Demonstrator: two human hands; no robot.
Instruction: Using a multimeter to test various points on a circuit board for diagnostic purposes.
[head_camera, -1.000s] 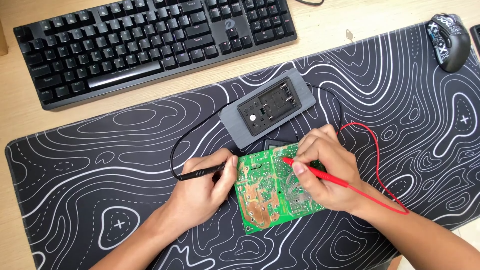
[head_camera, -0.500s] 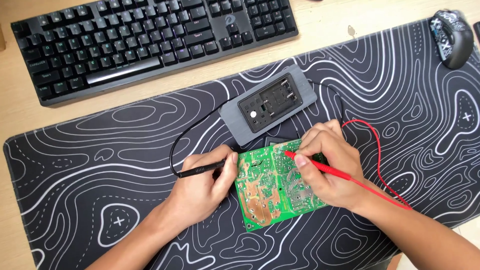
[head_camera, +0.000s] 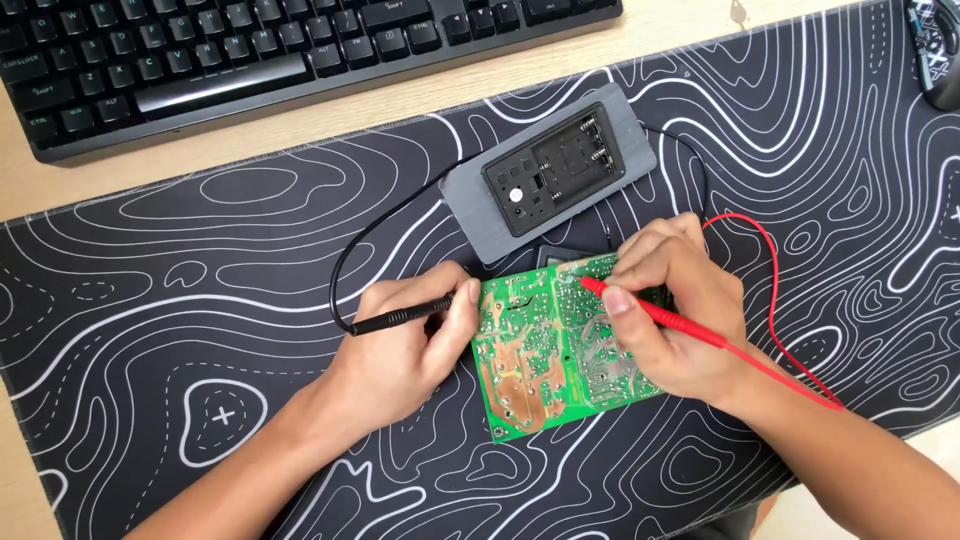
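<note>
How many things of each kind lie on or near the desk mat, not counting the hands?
Test probes: 2 (black probe, red probe)
Circuit board: 1
Grey meter: 1
Keyboard: 1
Mouse: 1
Total: 6

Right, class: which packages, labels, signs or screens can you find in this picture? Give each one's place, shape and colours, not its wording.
No packages, signs or lit screens show.
Printed keycaps: black keyboard, top left, small pale legends.
Grey meter: lying above the green circuit board, dark rectangular recess facing up, no display visible.
Desk mat: black with white contour lines.
</note>
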